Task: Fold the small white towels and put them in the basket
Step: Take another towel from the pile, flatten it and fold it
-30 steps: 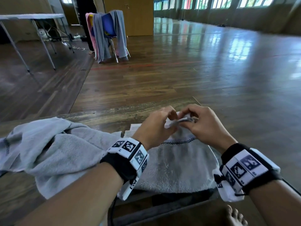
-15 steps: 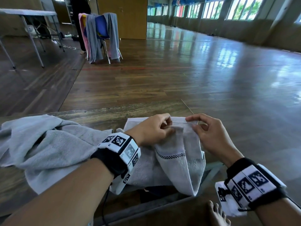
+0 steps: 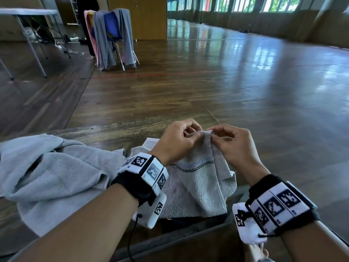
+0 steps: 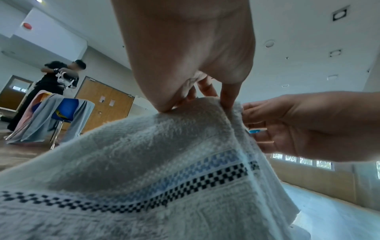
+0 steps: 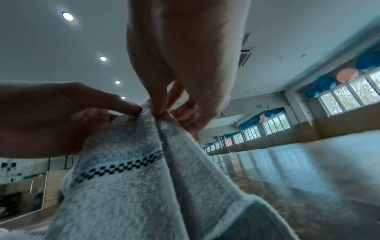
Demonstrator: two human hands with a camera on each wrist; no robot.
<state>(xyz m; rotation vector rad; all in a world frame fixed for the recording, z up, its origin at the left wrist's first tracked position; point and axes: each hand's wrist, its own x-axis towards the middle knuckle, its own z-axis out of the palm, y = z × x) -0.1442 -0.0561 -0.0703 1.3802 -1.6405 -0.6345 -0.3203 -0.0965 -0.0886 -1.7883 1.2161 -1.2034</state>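
A small white towel (image 3: 200,182) with a dark checkered band hangs from both hands over the wooden table's (image 3: 113,133) near edge. My left hand (image 3: 196,134) pinches its top edge, and my right hand (image 3: 212,134) pinches the same edge right beside it, fingertips almost touching. The left wrist view shows the towel (image 4: 164,162) draped below my left hand (image 4: 205,99), with the right hand (image 4: 308,126) next to it. In the right wrist view my right hand (image 5: 162,112) nips a vertical fold of the towel (image 5: 133,186). No basket is in view.
A large crumpled grey towel (image 3: 56,176) lies on the table's left. A flat white cloth (image 3: 151,143) shows behind my left wrist. Across the wooden floor stand a chair draped with towels (image 3: 111,35) and a folding table (image 3: 28,12). A person in black (image 4: 55,76) stands by the chair.
Half a second ago my hands held the top edge spread apart. They have come together, bunching the towel's top edge into a fold that hangs narrower.
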